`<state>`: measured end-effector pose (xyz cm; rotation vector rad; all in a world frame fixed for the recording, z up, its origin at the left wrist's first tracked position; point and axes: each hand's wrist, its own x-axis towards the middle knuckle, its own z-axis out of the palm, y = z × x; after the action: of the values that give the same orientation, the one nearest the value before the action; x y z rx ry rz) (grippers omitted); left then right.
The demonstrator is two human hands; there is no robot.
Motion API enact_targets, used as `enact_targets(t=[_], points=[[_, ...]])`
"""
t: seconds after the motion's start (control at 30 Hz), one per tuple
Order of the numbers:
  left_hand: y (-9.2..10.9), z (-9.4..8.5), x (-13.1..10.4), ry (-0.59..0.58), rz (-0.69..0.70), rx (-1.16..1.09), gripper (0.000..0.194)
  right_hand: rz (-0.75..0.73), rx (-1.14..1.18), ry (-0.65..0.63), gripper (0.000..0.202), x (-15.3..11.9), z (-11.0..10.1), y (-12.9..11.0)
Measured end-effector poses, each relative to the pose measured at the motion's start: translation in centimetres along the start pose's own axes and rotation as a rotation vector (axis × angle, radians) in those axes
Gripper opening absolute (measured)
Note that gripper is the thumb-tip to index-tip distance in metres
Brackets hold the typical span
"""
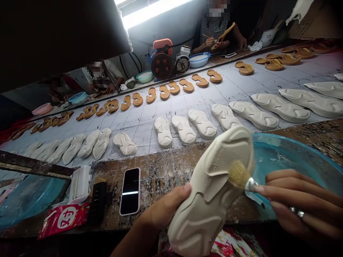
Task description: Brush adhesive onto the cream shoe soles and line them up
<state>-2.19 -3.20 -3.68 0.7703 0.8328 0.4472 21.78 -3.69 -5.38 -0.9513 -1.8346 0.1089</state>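
My left hand (167,205) grips a white shoe sole (211,200) by its edge, thumb on the near side, the other fingers hidden behind it. The sole is tilted up with its moulded underside facing me. In my right hand (300,200) is a brush (239,175) with pale bristles and a silver ferrule; its bristles touch the upper part of the sole. A ring shows on one right finger. Behind the brush stands a blue basin (289,150) holding liquid.
White soles (183,128) and tan soles (164,92) lie in rows on the white belt (139,121). A phone (130,191), a red packet (64,217) and a black hair clip (98,201) rest on the stained bench. Across the belt, a motor (183,61) stands near a co-worker (211,39).
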Motion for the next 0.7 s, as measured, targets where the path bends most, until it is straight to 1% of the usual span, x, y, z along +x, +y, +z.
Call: enact_targets(t=[0.13, 0.23, 0.3, 0.33, 0.37, 0.4, 0.43, 0.47, 0.5, 0.53, 0.6, 0.7], points=[[-0.3, 0.2, 1.0, -0.005, 0.014, -0.072, 0.038, -0.172, 0.064, -0.153, 0.014, 0.3, 1.6, -2.0], [-0.9, 0.1, 2.5, 0.012, -0.004, -0.172, 0.047, -0.210, 0.216, -0.337, 0.012, 0.1, 2.9, -3.1], [-1.3, -0.2, 3.6, 0.031, -0.003, -0.234, 0.049, -0.178, 0.309, -0.433, 0.014, -0.6, 2.8, -2.7], [-1.5, -0.5, 4.2, 0.031, -0.002, -0.270, 0.048, -0.128, 0.295, -0.432, 0.013, -1.2, 2.4, -2.0], [-1.7, -0.8, 4.7, 0.023, -0.005, -0.312, 0.048, -0.053, 0.251, -0.362, 0.011, -1.8, 1.8, -1.1], [-2.0, -1.1, 5.2, 0.008, -0.012, -0.363, 0.049, 0.057, 0.149, -0.312, 0.004, -2.4, 0.9, 0.1], [-2.3, -1.5, 5.6, -0.007, -0.023, -0.420, 0.052, 0.171, -0.043, -0.152, 0.008, -2.9, 0.0, 1.3], [-2.7, -1.9, 6.0, -0.022, -0.035, -0.477, 0.054, 0.210, -0.141, -0.060, 0.011, -3.4, -1.0, 2.4], [-3.2, -2.3, 6.3, -0.039, -0.043, -0.534, 0.057, 0.242, -0.213, -0.021, 0.010, -3.8, -1.9, 3.5], [-3.7, -2.7, 6.5, -0.056, -0.049, -0.587, 0.060, 0.272, -0.288, 0.006, 0.010, -4.0, -2.7, 4.5], [-4.8, -3.4, 6.9, -0.086, -0.056, -0.665, 0.063, 0.293, -0.369, -0.010, 0.013, -4.3, -3.5, 5.9], [-6.0, -4.0, 7.2, -0.122, -0.052, -0.739, 0.064, 0.272, -0.405, -0.089, 0.021, -4.7, -3.1, 7.3]])
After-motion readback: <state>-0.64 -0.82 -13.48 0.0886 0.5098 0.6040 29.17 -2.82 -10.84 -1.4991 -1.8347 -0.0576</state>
